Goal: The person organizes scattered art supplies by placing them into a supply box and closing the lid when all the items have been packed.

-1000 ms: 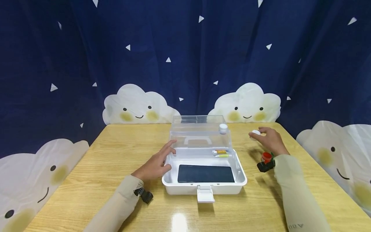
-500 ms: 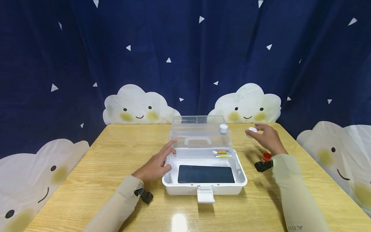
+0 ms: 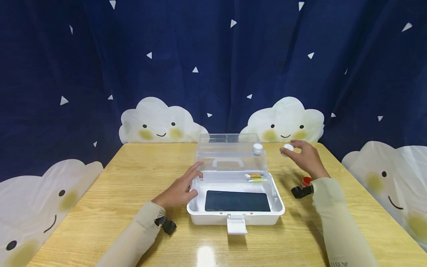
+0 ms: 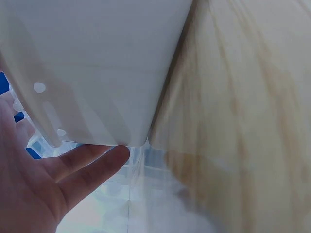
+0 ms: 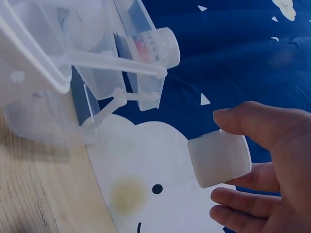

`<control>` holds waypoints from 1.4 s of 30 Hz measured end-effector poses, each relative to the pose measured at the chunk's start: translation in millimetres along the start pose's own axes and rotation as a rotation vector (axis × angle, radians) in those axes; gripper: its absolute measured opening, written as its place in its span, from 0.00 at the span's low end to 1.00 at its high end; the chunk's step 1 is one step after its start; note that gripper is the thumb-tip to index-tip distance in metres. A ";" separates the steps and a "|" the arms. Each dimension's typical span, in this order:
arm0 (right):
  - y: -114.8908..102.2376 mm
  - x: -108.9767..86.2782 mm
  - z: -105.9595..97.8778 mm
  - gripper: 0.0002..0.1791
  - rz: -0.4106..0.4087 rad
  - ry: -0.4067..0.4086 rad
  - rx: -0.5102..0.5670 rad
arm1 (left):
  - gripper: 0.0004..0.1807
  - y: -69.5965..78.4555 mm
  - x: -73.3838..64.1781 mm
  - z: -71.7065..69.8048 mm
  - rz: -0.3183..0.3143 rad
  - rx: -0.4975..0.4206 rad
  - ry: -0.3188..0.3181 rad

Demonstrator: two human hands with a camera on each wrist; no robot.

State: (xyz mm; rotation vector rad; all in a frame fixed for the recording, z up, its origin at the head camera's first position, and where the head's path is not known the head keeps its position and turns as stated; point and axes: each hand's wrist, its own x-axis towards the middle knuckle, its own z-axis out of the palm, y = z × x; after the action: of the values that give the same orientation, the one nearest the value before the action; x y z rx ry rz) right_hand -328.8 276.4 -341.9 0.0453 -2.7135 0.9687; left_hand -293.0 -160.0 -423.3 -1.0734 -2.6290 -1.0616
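Observation:
A white storage box (image 3: 237, 218) with clear fold-out trays (image 3: 230, 155) stands unfolded on the table. My left hand (image 3: 178, 189) is at its left end; in the left wrist view, straight fingers (image 4: 95, 172) touch the outer back corner. Right of the trays, my right hand (image 3: 308, 157) pinches a small white jar (image 5: 219, 158) between thumb and fingers, above the table. Another white-capped bottle (image 3: 257, 148) sits in the upper tray's right end. A dark flat slab (image 3: 237, 201) lies in the box's bottom. A yellow-and-white tube (image 3: 255, 175) and a yellow-green stick (image 3: 256, 180) lie side by side in a tray.
A red-lidded container (image 3: 306, 181) stands on the wooden table (image 3: 133, 174), partly hidden by the right wrist camera. The box's front latch (image 3: 237, 224) hangs down. Behind the table hangs a dark blue curtain (image 3: 173, 44) with white clouds and triangles.
My right hand has moved left and slightly away from me with the white jar, nearer the upper tray. The left hand and the box have not moved.

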 end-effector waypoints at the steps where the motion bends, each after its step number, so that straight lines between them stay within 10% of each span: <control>1: -0.6 -0.2 0.1 0.45 -0.007 0.003 0.002 | 0.24 -0.3 0.1 0.3 0.003 0.001 0.001; 42: -43.9 8.9 11.2 0.40 -0.131 -0.024 0.132 | 0.24 -0.4 0.1 -1.0 -0.020 -0.013 -0.014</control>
State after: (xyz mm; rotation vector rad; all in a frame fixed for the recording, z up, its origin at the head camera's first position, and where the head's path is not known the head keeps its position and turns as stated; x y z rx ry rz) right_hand -334.9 235.8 -320.9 0.2583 -2.6255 1.1128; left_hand -293.4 -160.8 -422.7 -1.0630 -2.6529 -1.0800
